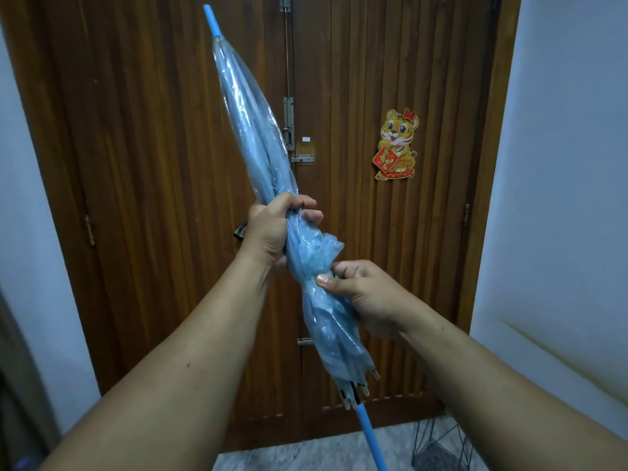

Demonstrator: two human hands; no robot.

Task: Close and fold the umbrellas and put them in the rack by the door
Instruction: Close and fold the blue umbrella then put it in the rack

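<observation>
L hand (pixel 272 229) grip is wrapped tight round the middle of the blue umbrella (pixel 258 144), fingers curled over the bunched clear-blue canopy. R hand (pixel 363 294) grip sits just below, thumb and fingers pinching the gathered plastic folds against the shaft. Umbrella is closed, held up in the air on a diagonal: tip top-left, ribs' ends loose at the lower end, blue shaft running off the bottom edge. Behind it a wooden double door (pixel 170 164) w/ bolts down the centre and a tiger sticker (pixel 397 144) on the R leaf. Black wire rack (pixel 441 447) stands on the floor, bottom R, by the door, well apart from the umbrella.
</observation>
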